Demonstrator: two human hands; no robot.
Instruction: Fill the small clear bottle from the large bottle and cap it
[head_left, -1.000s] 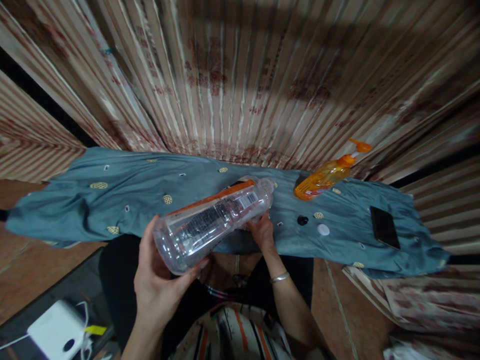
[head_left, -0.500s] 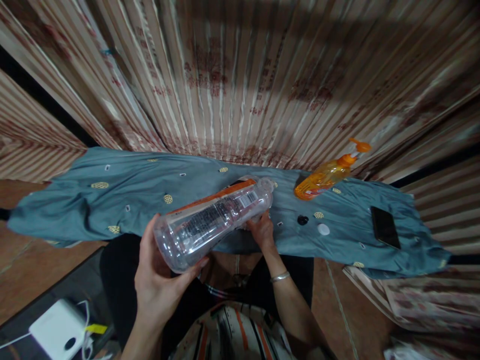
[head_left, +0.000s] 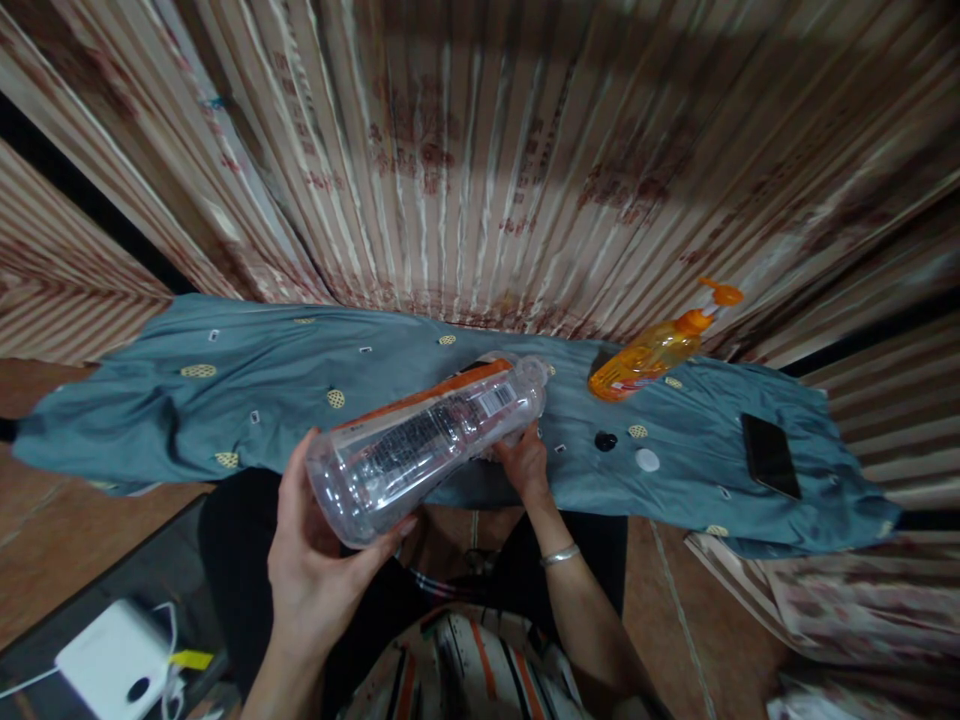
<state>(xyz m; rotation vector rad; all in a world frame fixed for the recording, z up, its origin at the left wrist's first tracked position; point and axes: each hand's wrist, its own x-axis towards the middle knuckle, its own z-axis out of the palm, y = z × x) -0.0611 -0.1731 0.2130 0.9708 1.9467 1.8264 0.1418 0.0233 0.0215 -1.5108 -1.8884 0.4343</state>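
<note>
A large clear plastic bottle (head_left: 420, 460) with an orange-edged, printed label lies slanted across the space before me, its wide base toward me at left and its narrow end up to the right. My left hand (head_left: 319, 560) grips it round the base, thumb underneath and fingers on the far side. Under the narrow end, my right hand (head_left: 525, 462) is curled; its fingertips are hidden behind the bottle, so what they hold cannot be made out. To the right, a small black cap (head_left: 605, 440) and a white round cap (head_left: 647, 459) rest on the cloth.
A blue-green patterned cloth (head_left: 277, 370) covers the narrow table. An orange pump bottle (head_left: 645, 358) stands at its back right, and a dark phone (head_left: 771, 455) lies farther right. Pleated curtains (head_left: 465, 180) hang behind. At lower left is a white device (head_left: 116, 655) with cables.
</note>
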